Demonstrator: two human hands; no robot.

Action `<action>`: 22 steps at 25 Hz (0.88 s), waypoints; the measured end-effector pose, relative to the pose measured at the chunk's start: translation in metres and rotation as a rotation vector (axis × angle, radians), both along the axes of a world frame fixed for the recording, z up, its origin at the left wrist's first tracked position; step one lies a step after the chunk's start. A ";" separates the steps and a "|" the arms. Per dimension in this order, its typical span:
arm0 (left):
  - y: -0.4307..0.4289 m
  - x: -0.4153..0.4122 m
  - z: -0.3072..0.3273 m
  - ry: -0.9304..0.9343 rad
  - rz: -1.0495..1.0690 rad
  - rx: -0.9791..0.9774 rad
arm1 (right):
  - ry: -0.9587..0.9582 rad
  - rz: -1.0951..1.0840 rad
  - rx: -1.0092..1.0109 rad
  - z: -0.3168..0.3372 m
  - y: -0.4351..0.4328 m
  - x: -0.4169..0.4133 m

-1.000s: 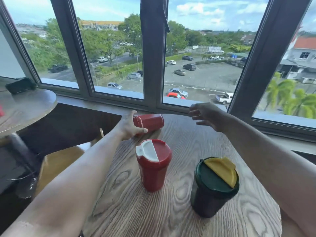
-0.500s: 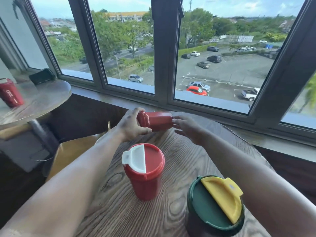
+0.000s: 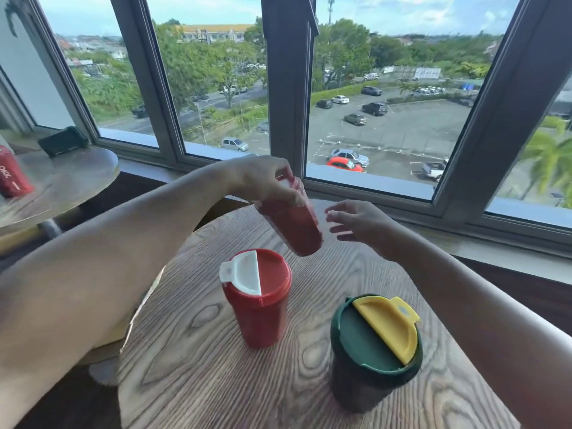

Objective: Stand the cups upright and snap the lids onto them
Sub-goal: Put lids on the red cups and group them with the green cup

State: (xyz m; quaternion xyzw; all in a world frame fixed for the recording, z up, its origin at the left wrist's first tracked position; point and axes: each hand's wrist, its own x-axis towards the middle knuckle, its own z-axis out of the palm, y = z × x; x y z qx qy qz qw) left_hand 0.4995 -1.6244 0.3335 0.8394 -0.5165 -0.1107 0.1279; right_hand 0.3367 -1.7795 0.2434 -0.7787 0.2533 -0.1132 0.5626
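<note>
My left hand point(image 3: 263, 184) grips the lidded top end of a red cup point(image 3: 294, 227) and holds it tilted in the air above the far part of the round wooden table point(image 3: 192, 366), its base pointing down and right. Beside that cup, my right hand point(image 3: 356, 224) hovers with its fingers spread, not touching it. Nearer to me a second red cup point(image 3: 257, 308) stands upright with a red-and-white lid on. A dark green cup point(image 3: 371, 357) with a green-and-yellow lid stands upright at the front right.
A window and its sill point(image 3: 387, 187) run right behind the table. At the left a second round table point(image 3: 62, 184) carries a red can point(image 3: 12, 178) and a dark object point(image 3: 63, 140). A tan chair seat point(image 3: 117, 332) shows under my left arm.
The far red cup lay on its side on the table under my left hand. It is now lifted and tilted toward upright. My right hand has come away from its base end.
</note>
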 end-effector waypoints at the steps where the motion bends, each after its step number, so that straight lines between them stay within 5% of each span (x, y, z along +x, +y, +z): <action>1: -0.003 -0.009 0.003 -0.027 -0.017 0.051 | -0.034 -0.001 0.065 0.004 0.004 -0.006; 13: -0.011 -0.053 -0.019 -0.212 -0.213 0.249 | -0.127 0.061 0.288 0.009 0.036 -0.028; 15: -0.006 -0.052 -0.018 -0.109 -0.217 0.254 | -0.105 0.077 0.279 0.008 0.037 -0.027; 19: 0.010 -0.028 -0.022 0.401 -0.156 0.172 | -0.068 0.081 0.281 0.006 0.032 -0.031; 22: 0.016 -0.016 -0.032 0.557 -0.075 0.108 | -0.031 0.080 0.286 0.007 0.029 -0.037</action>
